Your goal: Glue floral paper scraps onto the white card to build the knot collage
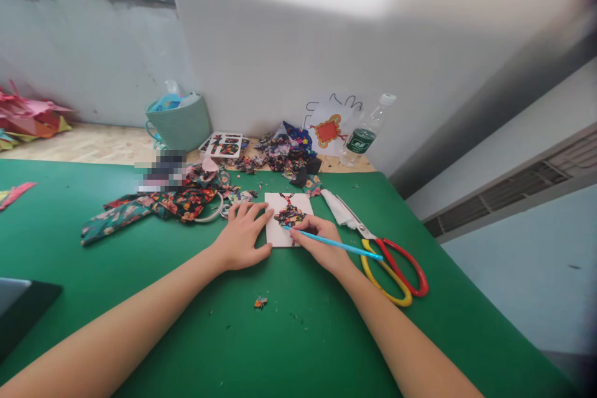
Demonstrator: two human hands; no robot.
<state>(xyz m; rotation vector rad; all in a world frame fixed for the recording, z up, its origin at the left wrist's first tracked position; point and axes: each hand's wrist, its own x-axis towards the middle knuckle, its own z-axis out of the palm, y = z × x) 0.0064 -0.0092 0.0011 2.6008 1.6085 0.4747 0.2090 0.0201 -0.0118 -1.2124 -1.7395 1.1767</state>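
A white square board (275, 237) lies on the green table, with dark flowered fabric pieces (290, 214) forming a knot-like shape on it. My left hand (245, 233) rests flat with fingers spread, its fingertips and thumb at the board's left edge. My right hand (321, 242) grips a thin light-blue stick (345, 245), perhaps a pen or brush handle. Its tip is at the lower part of the fabric shape. Right of that hand lie large scissors (368, 233) with one red and one yellow handle, their blades over a crumpled white tissue (338, 208).
Flowered cloth (153, 205) and a white ring, perhaps tape, lie left of the board. Behind are fabric scraps (289, 152), a patterned card (226, 145), a teal basket (180, 124), a drawing (329, 130) and a plastic bottle (366, 137). A dark-edged object (28, 305) sits at left.
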